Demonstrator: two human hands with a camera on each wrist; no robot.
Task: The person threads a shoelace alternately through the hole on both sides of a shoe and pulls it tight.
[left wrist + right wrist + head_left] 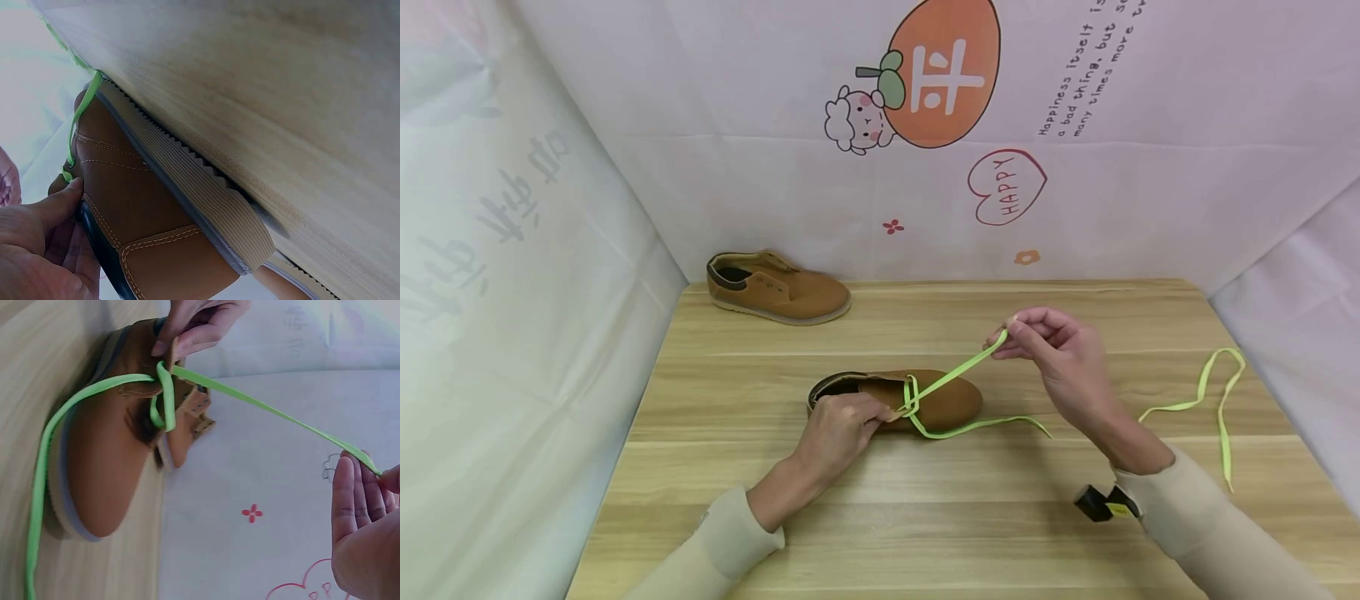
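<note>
A brown shoe (951, 402) lies on the table, toe to the right, with a neon green shoelace (958, 372) threaded through its front eyelets. My left hand (841, 429) pinches the near eyelet flap of the shoe between thumb and fingers; the left wrist view shows the thumb (65, 197) at the flap's edge. Raised to the right of the shoe, my right hand (1067, 354) pinches one end of the lace, which runs taut from the eyelets. The lace's other end trails over the shoe's near side onto the table, as the right wrist view also shows.
A second brown shoe (778, 290), with no lace in it, stands at the table's back left. Another green lace (1202, 387) lies loosely bent on the wooden table (880, 517) at the right. White printed cloth (760, 167) encloses the back and sides.
</note>
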